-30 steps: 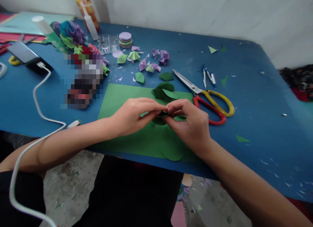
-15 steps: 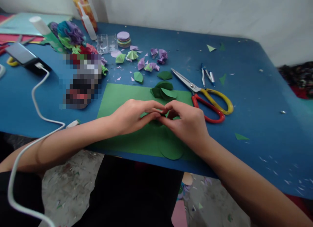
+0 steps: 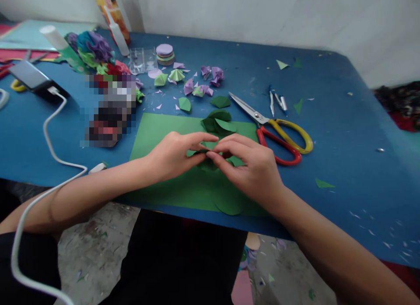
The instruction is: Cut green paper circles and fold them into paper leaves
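Between my two hands is a small dark green piece of paper (image 3: 207, 164), mostly hidden by the fingers. My left hand (image 3: 177, 154) pinches its left side between thumb and fingers. The thumb and fingertips of my right hand (image 3: 251, 163) close on the same piece from the right. Both hands are over a green paper sheet (image 3: 164, 191) at the table's front edge. A green paper circle (image 3: 229, 202) lies on the sheet below my right hand. Just beyond the fingers is a heap of folded dark green paper pieces (image 3: 218, 122).
Scissors (image 3: 259, 117) with red and yellow handles lie open right of the sheet. Purple and light green folded papers (image 3: 198, 88) sit farther back. A phone (image 3: 33, 75) with a white cable (image 3: 49, 143), a glue bottle (image 3: 118, 38) and paper flowers (image 3: 95, 47) stand left. Compasses (image 3: 278, 101) lie right.
My right fingertips have shifted slightly left along the paper piece. My left index finger has lifted and straightened, and more of the green paper shows.
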A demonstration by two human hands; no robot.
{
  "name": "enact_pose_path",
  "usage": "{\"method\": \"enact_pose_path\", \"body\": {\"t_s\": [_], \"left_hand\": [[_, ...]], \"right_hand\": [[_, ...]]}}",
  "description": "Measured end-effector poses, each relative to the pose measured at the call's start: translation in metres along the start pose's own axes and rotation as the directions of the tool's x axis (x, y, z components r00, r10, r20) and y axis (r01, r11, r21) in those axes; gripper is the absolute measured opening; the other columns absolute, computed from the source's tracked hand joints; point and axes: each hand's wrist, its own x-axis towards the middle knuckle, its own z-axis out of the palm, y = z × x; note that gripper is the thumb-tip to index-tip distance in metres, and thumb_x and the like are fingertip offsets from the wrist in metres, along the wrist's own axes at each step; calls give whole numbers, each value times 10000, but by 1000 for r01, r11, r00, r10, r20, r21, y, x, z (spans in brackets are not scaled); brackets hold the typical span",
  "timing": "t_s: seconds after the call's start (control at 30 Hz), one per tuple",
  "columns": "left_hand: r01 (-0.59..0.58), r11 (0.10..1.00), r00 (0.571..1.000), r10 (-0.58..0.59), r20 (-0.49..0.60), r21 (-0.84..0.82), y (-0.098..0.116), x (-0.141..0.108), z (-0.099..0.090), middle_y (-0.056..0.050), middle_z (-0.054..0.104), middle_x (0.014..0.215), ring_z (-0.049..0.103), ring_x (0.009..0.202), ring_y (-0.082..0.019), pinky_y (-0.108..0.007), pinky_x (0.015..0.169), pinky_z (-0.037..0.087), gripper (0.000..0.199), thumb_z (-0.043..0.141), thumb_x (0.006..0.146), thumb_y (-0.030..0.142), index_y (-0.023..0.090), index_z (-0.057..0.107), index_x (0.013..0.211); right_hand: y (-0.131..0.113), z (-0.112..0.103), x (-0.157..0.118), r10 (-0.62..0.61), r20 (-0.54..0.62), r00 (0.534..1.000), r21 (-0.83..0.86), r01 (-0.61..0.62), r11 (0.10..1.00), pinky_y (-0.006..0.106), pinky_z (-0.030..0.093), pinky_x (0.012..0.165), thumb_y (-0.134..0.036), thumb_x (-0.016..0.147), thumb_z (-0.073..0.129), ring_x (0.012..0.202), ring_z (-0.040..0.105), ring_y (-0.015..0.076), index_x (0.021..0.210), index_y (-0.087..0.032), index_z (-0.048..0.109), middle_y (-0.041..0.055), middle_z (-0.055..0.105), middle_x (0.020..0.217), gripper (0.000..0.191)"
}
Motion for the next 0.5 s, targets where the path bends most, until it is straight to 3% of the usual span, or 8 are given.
{"method": "enact_pose_path", "body": {"t_s": [0.13,0.3,0.5], "left_hand": [[9,980,998,-23,-66,-198,4,2,-1,-3,744,788,695,729,-116,-182,669,533,97,625,825,146,160,706,877],[-24,951,987,-26,-158,-309,2,5,-3,-48,707,846,641,757,-119,-205,626,507,121,603,848,173,153,719,823],[-50,924,986,-15,-168,-380,0,3,1,-47,646,786,588,691,-112,-222,575,470,139,601,847,181,166,738,826]], "right_hand": [[-2,-5,4,120,-23,992,210,-113,971,237,506,617,-288,897,573,662,615,126,754,-194,644,13,657,723,186],[0,-5,6,313,45,949,385,-306,871,228,520,580,-426,823,659,630,627,122,808,-193,660,9,685,747,234],[4,1,5,348,152,925,469,-377,799,241,549,642,-454,759,716,701,680,151,856,-183,718,11,732,774,288]]}}
